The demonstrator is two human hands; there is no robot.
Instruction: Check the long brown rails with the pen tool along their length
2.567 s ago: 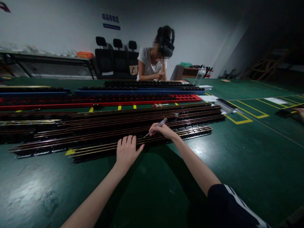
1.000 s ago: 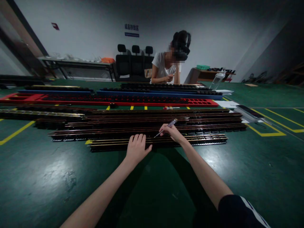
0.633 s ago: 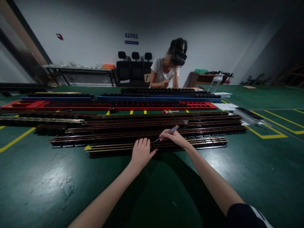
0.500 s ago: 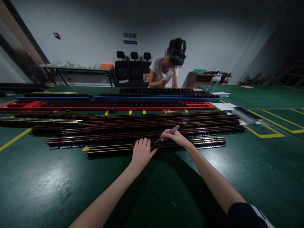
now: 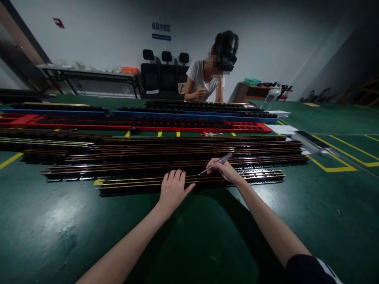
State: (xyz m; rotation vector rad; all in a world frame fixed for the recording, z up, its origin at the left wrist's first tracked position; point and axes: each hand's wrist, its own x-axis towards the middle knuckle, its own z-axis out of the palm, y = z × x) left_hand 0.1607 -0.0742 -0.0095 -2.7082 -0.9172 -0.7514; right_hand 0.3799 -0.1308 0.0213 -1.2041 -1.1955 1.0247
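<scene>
My left hand (image 5: 173, 189) lies across the nearest long black strip (image 5: 130, 188), which has thin brass-coloured rods along its top. Its fingers reach over the strip, and its thumb is spread out to the right along the near side. In my right hand (image 5: 223, 169) is a slim screwdriver (image 5: 225, 157), pinched between thumb and fingers. The screwdriver slants down to the left, its thin tip at the strip's top just right of my left hand. Whether the tip touches a rod is too small to tell.
More black strips with rods (image 5: 189, 150) lie in rows behind. Beyond them are a red tray (image 5: 31, 121) and a blue tray (image 5: 154, 114). A red-handled tool (image 5: 207, 134), phone-like device (image 5: 312, 140) and clear bottle (image 5: 271, 98) lie farther off. A person (image 5: 204, 81) sits opposite.
The view has tilted down slightly. My right hand and the screwdriver have shifted a little to the right, with the screwdriver leaning lower. My left hand stays on the strip.
</scene>
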